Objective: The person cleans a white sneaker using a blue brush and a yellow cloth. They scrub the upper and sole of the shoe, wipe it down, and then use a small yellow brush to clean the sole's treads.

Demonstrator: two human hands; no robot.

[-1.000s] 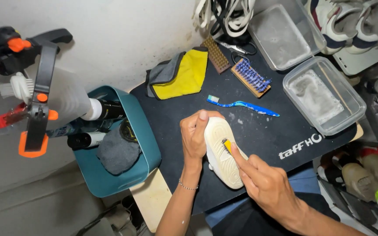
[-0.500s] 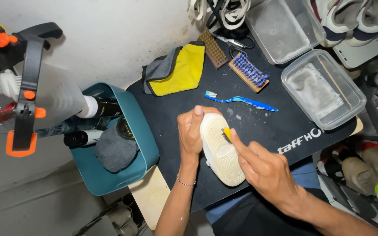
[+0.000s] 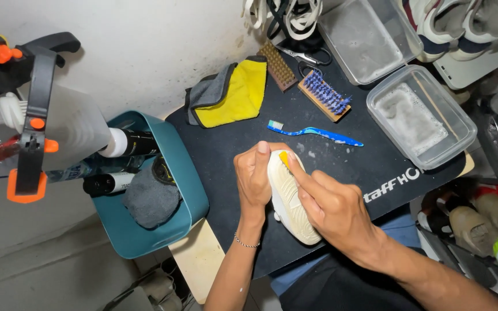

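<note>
Black matting (image 3: 341, 167) covers the little worktable, with a teal bin (image 3: 188, 190) to its left and two clear tubs (image 3: 422, 115) at the far right. Near the mat's middle lies a cream shoe (image 3: 291, 207), sole up. Left hand (image 3: 253, 178) wraps its left edge, wrist bent (thumb hooked over the toe end). Right hand (image 3: 332, 204) reaches across it, fingers pinched on a small yellow brush (image 3: 284, 159). A blue toothbrush (image 3: 315, 133) lies just beyond.
</note>
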